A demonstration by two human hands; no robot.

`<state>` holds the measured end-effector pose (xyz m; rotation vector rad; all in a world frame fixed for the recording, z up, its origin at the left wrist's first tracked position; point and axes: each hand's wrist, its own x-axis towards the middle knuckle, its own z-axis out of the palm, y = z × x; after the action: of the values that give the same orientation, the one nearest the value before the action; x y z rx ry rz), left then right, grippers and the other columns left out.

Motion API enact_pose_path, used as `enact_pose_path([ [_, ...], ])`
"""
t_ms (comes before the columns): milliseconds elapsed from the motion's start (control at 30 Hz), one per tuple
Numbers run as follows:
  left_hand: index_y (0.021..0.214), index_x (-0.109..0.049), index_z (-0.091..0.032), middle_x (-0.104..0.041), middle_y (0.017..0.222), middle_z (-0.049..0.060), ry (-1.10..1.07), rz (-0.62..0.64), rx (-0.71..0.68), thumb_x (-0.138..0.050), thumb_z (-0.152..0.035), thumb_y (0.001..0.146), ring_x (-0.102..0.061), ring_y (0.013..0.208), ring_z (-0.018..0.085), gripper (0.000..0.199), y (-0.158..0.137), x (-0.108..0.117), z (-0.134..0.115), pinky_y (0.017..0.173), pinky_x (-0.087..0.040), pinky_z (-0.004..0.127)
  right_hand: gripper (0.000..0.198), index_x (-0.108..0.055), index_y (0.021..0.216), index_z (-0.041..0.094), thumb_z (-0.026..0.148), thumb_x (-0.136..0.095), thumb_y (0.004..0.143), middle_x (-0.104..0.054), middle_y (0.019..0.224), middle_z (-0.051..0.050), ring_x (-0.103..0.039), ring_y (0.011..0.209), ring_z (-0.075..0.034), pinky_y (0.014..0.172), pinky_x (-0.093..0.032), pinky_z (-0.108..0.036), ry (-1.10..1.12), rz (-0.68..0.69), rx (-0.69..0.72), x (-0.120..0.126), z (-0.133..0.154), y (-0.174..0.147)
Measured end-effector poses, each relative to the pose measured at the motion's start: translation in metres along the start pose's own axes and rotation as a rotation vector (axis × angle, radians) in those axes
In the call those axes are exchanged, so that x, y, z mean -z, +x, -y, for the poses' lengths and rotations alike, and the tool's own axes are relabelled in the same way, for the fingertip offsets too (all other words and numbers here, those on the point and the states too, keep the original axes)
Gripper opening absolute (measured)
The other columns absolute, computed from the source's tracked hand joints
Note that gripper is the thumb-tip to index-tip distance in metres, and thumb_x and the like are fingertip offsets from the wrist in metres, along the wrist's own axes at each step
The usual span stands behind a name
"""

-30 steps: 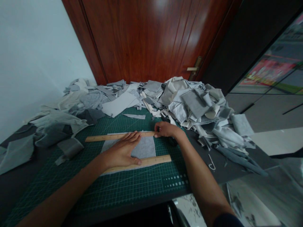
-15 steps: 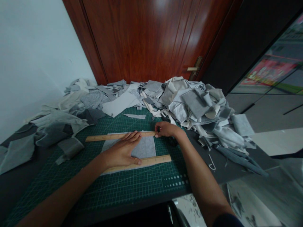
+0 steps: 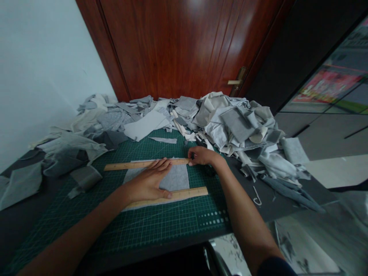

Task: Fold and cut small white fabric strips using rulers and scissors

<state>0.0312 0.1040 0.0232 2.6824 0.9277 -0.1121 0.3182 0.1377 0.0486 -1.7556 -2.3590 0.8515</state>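
Note:
A piece of grey cloth [image 3: 175,180] lies flat on the green cutting mat [image 3: 149,234]. Two wooden rulers rest across it, the far ruler [image 3: 126,166] near its back edge and the near ruler [image 3: 191,193] along its front edge. My left hand [image 3: 151,184] is spread flat over the cloth, fingertips pressing the far ruler and thumb on the near one. At the far ruler's right end, my right hand [image 3: 198,155] has its fingers pinched together on the tip. Something black [image 3: 209,171], partly hidden, lies beside my right wrist.
Heaped fabric scraps [image 3: 235,122] line the back and right of the table, with more scraps [image 3: 71,149] at the left. A thin cloth strip [image 3: 163,140] lies on the mat. A white hook-shaped piece [image 3: 257,196] sits at the right. Behind stands a wooden door [image 3: 178,50].

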Motion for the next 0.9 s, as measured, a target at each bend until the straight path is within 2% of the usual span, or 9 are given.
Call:
enact_pose_path([
  [300,0.164,-0.017,-0.012,-0.008,0.17,0.018,0.024,0.044,0.041,-0.061,-0.079,0.081,-0.008,0.159,0.032,0.116,0.0001,0.0033,-0.0048,0.127,-0.008,0.046,0.026,-0.072,0.103,0.017,0.019,-0.08,0.079,-0.065,0.09,-0.001,-0.058,0.08,-0.015,0.064,-0.038,-0.023,0.012,0.003,0.002,0.0015,0.0034,-0.003],
  [633,0.166,-0.012,-0.019,-0.008,0.171,0.015,0.015,0.006,0.007,-0.059,-0.08,0.081,-0.01,0.158,0.034,0.114,-0.0005,0.0004,-0.0006,0.126,-0.011,0.048,0.025,-0.072,0.102,0.017,0.019,-0.081,0.078,-0.067,0.094,-0.002,-0.06,0.085,-0.017,0.067,-0.04,-0.024,0.005,-0.001,0.008,0.0007,0.0015,-0.002],
  [900,0.165,-0.014,-0.012,-0.007,0.17,0.017,0.018,0.035,0.02,-0.057,-0.083,0.081,-0.005,0.159,0.034,0.118,0.0008,-0.0003,0.0002,0.127,-0.006,0.046,0.027,-0.072,0.102,0.018,0.021,-0.082,0.077,-0.068,0.095,-0.002,-0.061,0.084,-0.017,0.066,-0.039,-0.024,0.0,-0.002,0.002,-0.0011,-0.0031,0.002],
])
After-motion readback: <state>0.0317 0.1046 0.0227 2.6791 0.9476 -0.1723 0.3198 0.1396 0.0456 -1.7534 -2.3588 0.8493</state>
